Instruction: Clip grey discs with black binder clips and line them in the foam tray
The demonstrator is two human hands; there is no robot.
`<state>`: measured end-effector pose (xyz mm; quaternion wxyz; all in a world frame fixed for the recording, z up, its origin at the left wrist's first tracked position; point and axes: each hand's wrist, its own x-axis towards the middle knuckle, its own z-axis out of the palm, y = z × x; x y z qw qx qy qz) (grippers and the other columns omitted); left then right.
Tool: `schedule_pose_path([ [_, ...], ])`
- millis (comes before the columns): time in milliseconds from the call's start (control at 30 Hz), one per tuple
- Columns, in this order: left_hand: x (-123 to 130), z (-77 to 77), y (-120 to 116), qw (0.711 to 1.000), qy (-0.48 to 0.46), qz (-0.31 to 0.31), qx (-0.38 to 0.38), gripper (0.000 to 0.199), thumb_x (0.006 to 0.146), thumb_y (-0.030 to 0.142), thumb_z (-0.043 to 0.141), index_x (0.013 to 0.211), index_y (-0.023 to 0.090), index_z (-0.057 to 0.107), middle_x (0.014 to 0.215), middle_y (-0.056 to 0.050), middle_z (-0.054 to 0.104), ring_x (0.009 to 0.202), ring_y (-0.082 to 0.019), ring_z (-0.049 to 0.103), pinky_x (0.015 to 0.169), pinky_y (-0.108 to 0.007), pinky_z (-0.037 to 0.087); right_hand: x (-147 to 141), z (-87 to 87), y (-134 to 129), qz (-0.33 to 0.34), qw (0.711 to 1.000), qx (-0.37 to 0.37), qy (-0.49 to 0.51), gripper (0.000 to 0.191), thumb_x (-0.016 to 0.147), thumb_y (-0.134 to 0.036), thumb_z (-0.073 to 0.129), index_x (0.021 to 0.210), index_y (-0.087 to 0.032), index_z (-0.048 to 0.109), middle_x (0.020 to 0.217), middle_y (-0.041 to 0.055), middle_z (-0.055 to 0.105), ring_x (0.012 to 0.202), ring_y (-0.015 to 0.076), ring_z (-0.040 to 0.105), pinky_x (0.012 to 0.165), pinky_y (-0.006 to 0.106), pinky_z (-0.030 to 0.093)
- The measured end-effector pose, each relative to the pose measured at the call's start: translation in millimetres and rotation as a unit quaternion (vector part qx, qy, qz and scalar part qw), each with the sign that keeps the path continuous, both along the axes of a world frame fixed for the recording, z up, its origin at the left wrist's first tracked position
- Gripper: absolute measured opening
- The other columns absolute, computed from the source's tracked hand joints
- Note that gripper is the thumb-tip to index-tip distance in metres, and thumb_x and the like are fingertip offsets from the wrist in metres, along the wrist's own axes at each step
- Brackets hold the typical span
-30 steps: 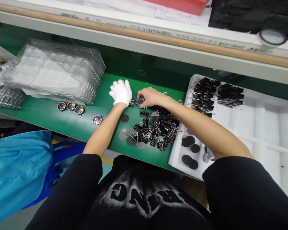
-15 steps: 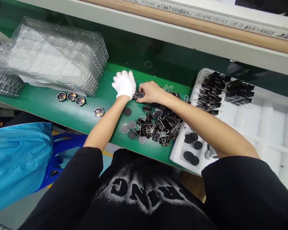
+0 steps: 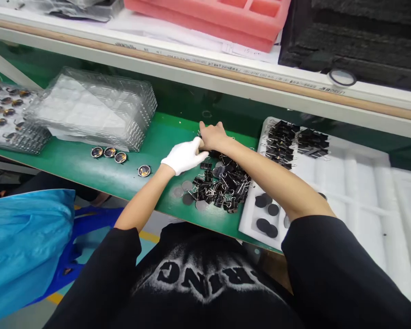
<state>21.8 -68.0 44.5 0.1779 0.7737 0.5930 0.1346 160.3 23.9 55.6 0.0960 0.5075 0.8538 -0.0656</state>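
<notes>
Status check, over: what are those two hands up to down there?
Gloved left hand and bare right hand meet at far edge of binder clip pile. Grip hidden. Grey discs beside pile; nothing blocking.

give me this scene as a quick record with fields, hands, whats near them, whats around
left hand: white glove, resting at the far edge of the clip pile
right hand: bare, on the bench behind the pile; what it holds cannot be told
bench: green
near pile: grey discs
left side: four badges, clear trays
right side: white foam tray with clips and dark discs
</notes>
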Motion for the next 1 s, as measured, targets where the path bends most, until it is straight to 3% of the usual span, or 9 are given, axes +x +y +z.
schedule_pose_path([
  [100, 6.0, -4.8, -0.4, 0.998, -0.033, 0.013, -0.057, 0.048, 0.096, 0.059, 0.064, 0.126, 0.022, 0.065, 0.093, -0.004, 0.078, 0.087, -0.026, 0.071, 0.076, -0.035, 0.049, 11.2, 6.2, 14.1, 0.04, 0.999, -0.021, 0.001, 0.106, 0.089, -0.042, 0.075, 0.173, -0.005, 0.022, 0.131, 0.0247, 0.073, 0.125, 0.0438, 0.066, 0.111, 0.056, 0.038],
  [200, 16.1, -12.2, 4.4, 0.997, -0.015, -0.024, -0.078, 0.042, 0.094, 0.059, 0.064, 0.114, 0.022, 0.073, 0.095, -0.005, 0.079, 0.089, -0.026, 0.071, 0.077, -0.035, 0.049, 26.7, 12.3, 30.7, 0.06, 0.997, -0.039, -0.019, 0.096, 0.087, -0.047, 0.08, 0.17, -0.02, 0.04, 0.14, 0.0222, 0.068, 0.131, 0.0477, 0.06, 0.112, 0.065, 0.038],
  [300, 17.5, -15.2, 5.8, 0.998, -0.016, -0.028, -0.05, 0.03, 0.096, 0.048, 0.06, 0.089, 0.023, 0.075, 0.092, -0.006, 0.079, 0.088, -0.025, 0.071, 0.077, -0.035, 0.048, 36.2, 13.0, 37.2, 0.124, 0.992, -0.02, 0.005, 0.079, 0.09, -0.031, 0.075, 0.164, -0.033, 0.051, 0.157, 0.0177, 0.057, 0.142, 0.0469, 0.051, 0.111, 0.065, 0.04],
  [400, 1.5, -11.7, 5.1, 0.995, -0.033, 0.088, -0.017, 0.03, 0.095, 0.044, 0.057, 0.08, 0.023, 0.073, 0.089, -0.007, 0.08, 0.088, -0.027, 0.072, 0.077, -0.035, 0.049, 35.2, 7.3, 32.8, 0.243, 0.969, 0.007, 0.047, 0.068, 0.092, -0.016, 0.063, 0.157, -0.038, 0.06, 0.17, 0.011, 0.046, 0.149, 0.0423, 0.042, 0.109, 0.058, 0.04],
  [500, -21.4, -9.0, 7.3, 0.968, -0.021, 0.25, -0.002, 0.034, 0.096, 0.041, 0.052, 0.076, 0.023, 0.074, 0.089, -0.011, 0.08, 0.092, -0.03, 0.073, 0.078, -0.037, 0.051, 27.2, 2.9, 28.9, 0.299, 0.954, 0.019, 0.018, 0.058, 0.093, -0.011, 0.061, 0.146, -0.033, 0.07, 0.163, 0.0115, 0.056, 0.144, 0.0389, 0.045, 0.107, 0.055, 0.036],
  [567, -33.0, -9.9, 9.8, 0.953, -0.031, 0.302, -0.022, 0.038, 0.097, 0.04, 0.049, 0.077, 0.023, 0.076, 0.087, -0.013, 0.08, 0.093, -0.03, 0.074, 0.081, -0.037, 0.053, 21.9, 3.7, 29.3, 0.293, 0.956, 0.026, -0.015, 0.05, 0.094, -0.014, 0.064, 0.14, -0.028, 0.074, 0.145, 0.014, 0.069, 0.132, 0.0367, 0.054, 0.106, 0.054, 0.033],
  [700, -44.2, -8.9, 15.7, 0.954, -0.027, 0.292, -0.065, 0.048, 0.102, 0.044, 0.043, 0.08, 0.022, 0.078, 0.088, -0.015, 0.081, 0.095, -0.032, 0.075, 0.087, -0.039, 0.055, 17.2, 8.1, 31.3, 0.226, 0.973, 0.007, -0.044, 0.044, 0.097, -0.036, 0.074, 0.139, -0.021, 0.074, 0.124, 0.0164, 0.076, 0.118, 0.0361, 0.063, 0.108, 0.054, 0.03],
  [867, -40.4, 0.7, 39.5, 0.943, 0.013, 0.327, 0.062, 0.066, 0.11, 0.059, 0.025, 0.106, 0.02, 0.078, 0.109, -0.021, 0.08, 0.11, -0.038, 0.074, 0.098, -0.047, 0.054, 16.5, 3.1, 28.8, 0.165, 0.986, 0.007, -0.003, 0.072, 0.088, -0.055, 0.083, 0.148, -0.019, 0.066, 0.144, 0.0231, 0.062, 0.131, 0.0437, 0.055, 0.105, 0.052, 0.034],
  [1000, -22.1, -10.3, 64.6, 0.934, 0.013, 0.353, 0.055, 0.062, 0.112, 0.054, 0.027, 0.128, 0.016, 0.073, 0.13, -0.025, 0.073, 0.123, -0.041, 0.069, 0.108, -0.054, 0.051, 13.8, -2.2, 27.1, 0.154, 0.987, -0.034, 0.019, 0.054, 0.089, -0.041, 0.08, 0.138, -0.018, 0.069, 0.137, 0.0179, 0.064, 0.127, 0.0388, 0.057, 0.102, 0.048, 0.037],
])
